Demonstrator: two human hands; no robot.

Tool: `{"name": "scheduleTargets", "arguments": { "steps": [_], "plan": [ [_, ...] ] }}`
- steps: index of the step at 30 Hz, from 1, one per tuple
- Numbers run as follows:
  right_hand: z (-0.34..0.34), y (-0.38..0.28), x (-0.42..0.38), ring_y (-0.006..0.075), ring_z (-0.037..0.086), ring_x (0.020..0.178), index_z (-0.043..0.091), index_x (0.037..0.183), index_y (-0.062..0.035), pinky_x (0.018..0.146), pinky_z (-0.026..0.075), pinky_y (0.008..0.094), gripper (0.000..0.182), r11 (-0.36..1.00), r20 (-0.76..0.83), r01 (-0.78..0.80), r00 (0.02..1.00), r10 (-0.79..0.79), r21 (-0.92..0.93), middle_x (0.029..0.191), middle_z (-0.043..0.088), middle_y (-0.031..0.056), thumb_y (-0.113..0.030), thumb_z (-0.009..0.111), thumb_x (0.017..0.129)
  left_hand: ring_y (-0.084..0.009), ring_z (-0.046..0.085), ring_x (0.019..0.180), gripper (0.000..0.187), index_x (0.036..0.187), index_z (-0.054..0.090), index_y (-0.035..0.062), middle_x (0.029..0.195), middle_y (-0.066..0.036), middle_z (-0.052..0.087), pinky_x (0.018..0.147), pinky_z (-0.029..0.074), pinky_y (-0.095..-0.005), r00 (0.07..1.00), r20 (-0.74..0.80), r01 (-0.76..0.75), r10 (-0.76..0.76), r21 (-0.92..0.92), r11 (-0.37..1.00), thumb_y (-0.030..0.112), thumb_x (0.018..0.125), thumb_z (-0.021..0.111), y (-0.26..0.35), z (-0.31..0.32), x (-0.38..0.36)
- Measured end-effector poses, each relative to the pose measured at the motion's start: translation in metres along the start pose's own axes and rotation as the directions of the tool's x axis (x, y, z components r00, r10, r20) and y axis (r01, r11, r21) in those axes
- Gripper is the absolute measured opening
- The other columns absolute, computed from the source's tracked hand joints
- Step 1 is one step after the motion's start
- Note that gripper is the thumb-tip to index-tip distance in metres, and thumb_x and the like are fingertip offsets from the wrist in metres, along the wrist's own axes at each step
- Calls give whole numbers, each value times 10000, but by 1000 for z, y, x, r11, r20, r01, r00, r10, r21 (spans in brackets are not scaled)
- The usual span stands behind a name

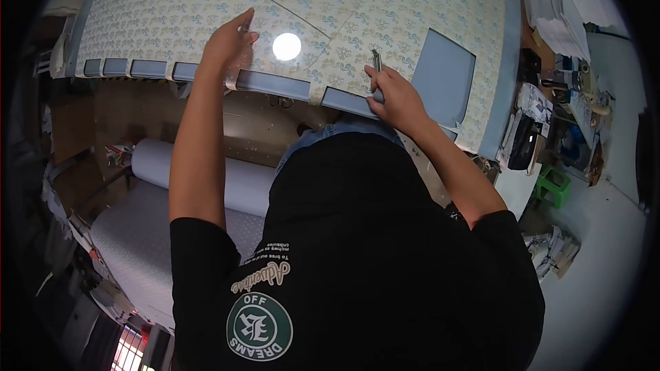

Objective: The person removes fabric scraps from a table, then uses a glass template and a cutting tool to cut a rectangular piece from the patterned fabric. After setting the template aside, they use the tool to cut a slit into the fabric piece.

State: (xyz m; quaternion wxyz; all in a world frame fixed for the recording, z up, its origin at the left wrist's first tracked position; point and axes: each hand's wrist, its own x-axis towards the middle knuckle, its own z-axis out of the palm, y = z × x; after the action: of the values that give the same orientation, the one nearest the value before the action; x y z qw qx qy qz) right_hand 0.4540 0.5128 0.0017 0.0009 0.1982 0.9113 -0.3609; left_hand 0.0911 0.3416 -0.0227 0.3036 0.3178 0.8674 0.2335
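My left hand (229, 42) is curled at the left side of a clear, glossy plastic sheet (300, 30), thumb and fingers around its edge. The sheet lies over patterned cream and blue material (172, 7), and a bright round glare shows on it. A utility knife (377, 69) is gripped in my right hand (397, 98), its tip pointing away from me over the patterned material. Just right of that hand is a large four-sided cutout (445, 75) showing the blue-grey surface beneath. Smaller cutouts (273, 85) line the near edge.
A large quilted roll (199, 168) lies below the table at the left. Folded white material (557, 3) is stacked at the far right. Beyond the table's right edge are a cluttered shelf (529, 127) and a green stool (552, 186). Scissor handles (280, 102) show below the near edge.
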Motion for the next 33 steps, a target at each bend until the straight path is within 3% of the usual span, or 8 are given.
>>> {"name": "scheduleTargets", "arguments": {
  "steps": [2,12,14,17,20,25,30,33],
  "plan": [
    [1,-1,6,355,626,1103,550,1096,-38,884,539,441,365,995,-58,100,993,-101,-20,1149,661,115,-58,756,796,-112,524,690,654,1533,495,198,796,-34,631,706,488,-291,989,-138,-66,60,-36,997,177,931,751,-24,1,0],
    [18,4,27,425,582,1235,536,1104,-26,898,544,480,298,925,-158,312,924,-349,-215,1237,651,217,-17,684,844,-108,522,740,622,1540,482,161,808,-36,601,699,473,-285,973,-193,115,-128,-77,990,142,962,711,-9,9,-17],
    [8,4,29,404,655,1102,541,1122,-54,820,549,499,304,989,-84,141,987,-138,34,1170,684,202,-41,689,857,-195,661,905,608,1527,492,174,1205,-184,723,853,519,-316,963,-206,142,-175,-164,976,147,957,701,-9,12,-18],
    [-13,7,37,344,698,986,507,1046,-72,849,564,397,316,972,91,-132,989,116,195,1140,721,125,36,675,801,-181,667,964,608,1534,481,167,1223,-176,720,870,515,-314,963,-191,150,-188,-195,969,105,963,679,-11,12,-18],
    [-71,-19,38,265,702,823,525,1020,-67,820,544,342,275,914,49,-205,978,200,351,982,737,75,21,677,808,-182,673,1004,620,1542,468,161,1243,-186,713,881,513,-312,970,-193,100,-151,-250,963,95,961,674,-26,14,-11],
    [-138,-38,37,138,672,886,529,991,-71,797,527,289,229,868,-210,-13,969,134,496,1006,732,53,10,673,833,-188,674,984,647,1557,443,170,1250,-196,707,872,515,-320,971,-149,163,-186,-156,974,113,958,680,-2,2,-15],
    [-194,-47,62,133,686,961,500,987,-74,824,567,298,260,844,-680,365,733,-1,392,1056,741,90,45,680,841,-217,681,910,653,1566,429,186,1124,-194,732,832,521,-340,979,-156,115,-129,-95,989,151,963,677,-4,2,-18],
    [-210,-53,88,135,697,949,510,1025,-74,799,561,278,277,775,-911,625,366,-189,90,1078,745,76,-8,723,861,-282,692,853,651,1579,402,196,1016,-192,734,804,529,-372,985,-117,141,-130,90,986,214,981,658,8,-4,-18]
  ]
}}
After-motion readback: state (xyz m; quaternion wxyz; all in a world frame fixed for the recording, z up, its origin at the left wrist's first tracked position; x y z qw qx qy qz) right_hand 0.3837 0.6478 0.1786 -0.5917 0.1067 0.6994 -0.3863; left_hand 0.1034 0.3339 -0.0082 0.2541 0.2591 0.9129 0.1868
